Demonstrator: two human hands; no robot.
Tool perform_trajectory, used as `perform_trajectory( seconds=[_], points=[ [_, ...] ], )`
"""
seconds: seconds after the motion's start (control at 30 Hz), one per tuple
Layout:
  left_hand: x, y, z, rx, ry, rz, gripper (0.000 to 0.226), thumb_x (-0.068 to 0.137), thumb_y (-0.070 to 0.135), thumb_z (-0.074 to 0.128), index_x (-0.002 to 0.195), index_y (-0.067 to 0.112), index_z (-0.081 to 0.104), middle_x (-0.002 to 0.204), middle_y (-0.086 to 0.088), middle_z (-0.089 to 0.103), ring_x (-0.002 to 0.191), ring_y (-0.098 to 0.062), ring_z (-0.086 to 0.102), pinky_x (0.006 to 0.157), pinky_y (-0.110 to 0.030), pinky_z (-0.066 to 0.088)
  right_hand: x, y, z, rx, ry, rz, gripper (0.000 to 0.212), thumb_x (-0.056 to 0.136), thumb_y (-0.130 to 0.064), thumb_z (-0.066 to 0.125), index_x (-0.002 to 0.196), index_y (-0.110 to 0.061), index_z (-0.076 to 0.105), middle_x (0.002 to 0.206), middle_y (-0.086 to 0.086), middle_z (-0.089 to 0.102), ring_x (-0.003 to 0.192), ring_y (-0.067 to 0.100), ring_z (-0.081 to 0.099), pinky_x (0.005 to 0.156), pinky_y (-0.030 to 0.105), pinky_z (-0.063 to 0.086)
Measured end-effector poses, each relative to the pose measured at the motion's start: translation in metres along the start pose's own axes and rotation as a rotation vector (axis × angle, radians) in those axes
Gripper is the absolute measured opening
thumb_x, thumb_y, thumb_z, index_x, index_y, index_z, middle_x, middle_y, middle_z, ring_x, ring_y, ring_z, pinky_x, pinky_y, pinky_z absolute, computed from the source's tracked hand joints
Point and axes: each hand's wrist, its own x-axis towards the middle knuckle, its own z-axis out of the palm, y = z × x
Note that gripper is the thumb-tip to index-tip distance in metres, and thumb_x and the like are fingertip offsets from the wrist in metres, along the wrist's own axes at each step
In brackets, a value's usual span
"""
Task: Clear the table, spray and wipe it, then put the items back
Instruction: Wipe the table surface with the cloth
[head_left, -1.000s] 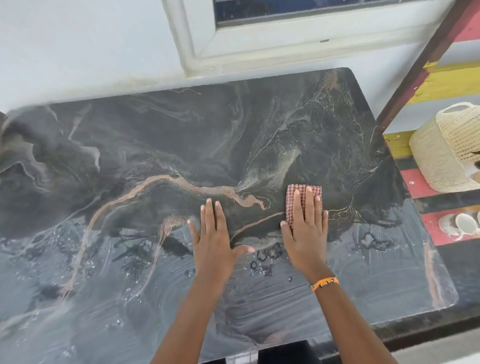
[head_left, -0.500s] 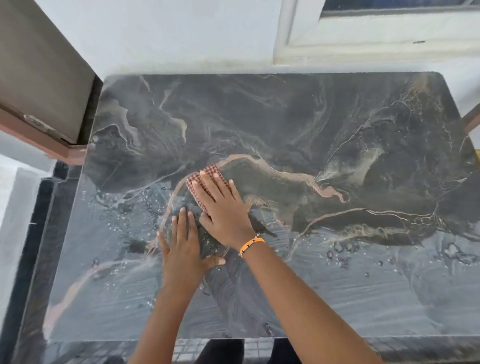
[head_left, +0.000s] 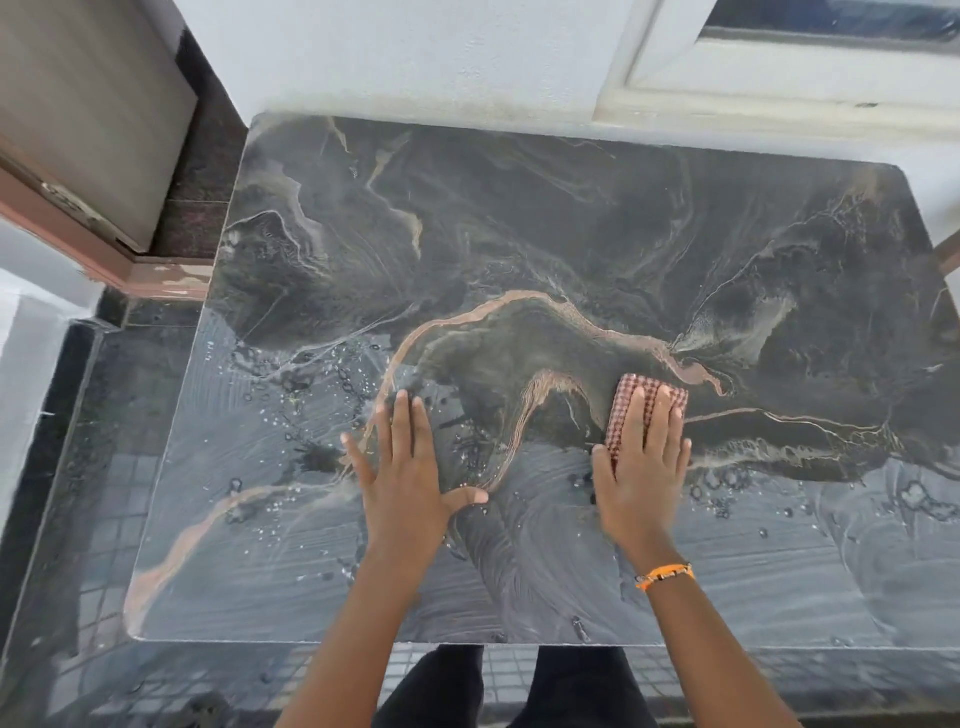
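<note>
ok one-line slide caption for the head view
Right hand presses checked red cloth on wet dark marble table; left hand flat.

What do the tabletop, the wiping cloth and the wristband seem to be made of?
Tabletop: looks like dark polished marble or a marble-look laminate, with tan veins and a wet sheen; which one is unclear. Cloth under the right hand: woven fabric, red-and-white check, matte. Wristband: seemingly orange cord or thread with small beads, too small to be sure.

White wall (head_left: 415, 52), window frame (head_left: 779, 98), wooden door (head_left: 78, 119) at left, tiled floor (head_left: 104, 499), orange bracelet (head_left: 665, 576)
</note>
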Motion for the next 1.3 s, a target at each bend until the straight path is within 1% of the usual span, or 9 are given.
perform_trajectory(
  seconds=[0.13,0.27,0.37,0.57,0.67,0.8,0.97,1.13,1.3],
  points=[
    [-0.004,-0.043,-0.005,-0.021,0.019,-0.101,0.125,0.053,0.085,0.023,0.148,0.007,-0.002,0.158,-0.01,-0.006,0.138,-0.023,-0.019,0.104,-0.057,-0.016,-0.008,-0.082,0.026,-0.01,-0.054,-0.229,0.07,0.084,-0.039,0.026,0.148,-0.011,0.019,0.157,0.016,0.014,0.144,0.036,0.012,0.115,0.049,0.008],
    [-0.013,-0.083,-0.013,-0.049,-0.027,-0.18,0.122,0.063,0.072,0.052,0.148,0.008,-0.007,0.158,-0.006,-0.012,0.144,-0.027,-0.016,0.11,-0.059,-0.012,0.017,-0.181,0.049,0.009,-0.127,-0.376,0.07,0.082,-0.033,0.026,0.148,-0.011,0.018,0.157,0.017,0.012,0.144,0.037,0.01,0.116,0.05,0.009],
    [-0.02,-0.096,-0.014,-0.041,-0.061,-0.192,0.121,0.064,0.069,0.057,0.148,0.008,-0.006,0.158,-0.003,-0.011,0.145,-0.027,-0.013,0.111,-0.059,-0.01,0.025,-0.241,0.064,0.025,-0.199,-0.529,0.07,0.085,-0.025,0.042,0.148,-0.011,0.017,0.157,0.015,0.01,0.145,0.035,0.007,0.117,0.051,0.007],
    [-0.023,-0.099,-0.011,-0.067,-0.055,-0.18,0.116,0.069,0.069,0.054,0.149,0.011,-0.008,0.156,-0.003,-0.02,0.144,-0.024,-0.018,0.113,-0.054,-0.009,0.006,-0.239,0.069,-0.01,-0.321,-0.913,0.066,0.089,-0.025,0.043,0.149,-0.019,0.017,0.159,0.002,0.007,0.147,0.024,0.002,0.117,0.047,0.003],
    [-0.031,-0.104,-0.007,-0.115,-0.009,-0.175,0.121,0.063,0.075,0.045,0.144,0.008,-0.015,0.154,-0.005,-0.024,0.139,-0.023,-0.026,0.109,-0.05,-0.018,0.012,-0.186,0.052,-0.041,-0.288,-0.826,0.064,0.089,-0.031,0.032,0.15,-0.023,0.014,0.159,-0.002,0.003,0.147,0.018,-0.001,0.119,0.048,0.002],
    [-0.044,-0.119,-0.002,-0.149,0.001,-0.178,0.119,0.059,0.077,0.036,0.139,0.009,-0.02,0.148,-0.005,-0.031,0.135,-0.023,-0.031,0.104,-0.049,-0.023,-0.001,-0.115,0.031,-0.035,-0.204,-0.483,0.066,0.087,-0.04,0.021,0.15,-0.024,0.01,0.159,0.0,0.002,0.146,0.019,-0.003,0.119,0.046,0.001],
    [-0.051,-0.149,-0.001,-0.193,0.007,-0.292,0.129,0.049,0.082,0.037,0.141,0.012,-0.019,0.148,-0.005,-0.03,0.137,-0.022,-0.027,0.106,-0.051,-0.018,-0.057,-0.135,0.047,-0.033,-0.111,-0.184,0.07,0.088,-0.044,0.019,0.149,-0.011,0.008,0.157,0.016,0.007,0.145,0.035,0.004,0.117,0.052,0.008],
    [-0.049,-0.154,0.0,-0.23,0.003,-0.329,0.136,0.042,0.086,0.036,0.14,0.012,-0.023,0.147,-0.006,-0.033,0.136,-0.023,-0.03,0.106,-0.049,-0.02,-0.069,-0.227,0.08,-0.002,-0.171,-0.49,0.066,0.088,-0.033,0.029,0.148,-0.011,0.015,0.157,0.017,0.011,0.144,0.037,0.011,0.114,0.052,0.01],
    [-0.047,-0.155,0.001,-0.221,0.012,-0.358,0.139,0.045,0.086,0.042,0.14,0.015,-0.03,0.149,-0.008,-0.03,0.136,-0.021,-0.029,0.106,-0.051,-0.017,-0.004,-0.317,0.097,0.05,-0.239,-0.702,0.065,0.086,-0.027,0.04,0.148,-0.018,0.02,0.157,0.009,0.016,0.145,0.029,0.012,0.117,0.05,0.009]
  ],
)
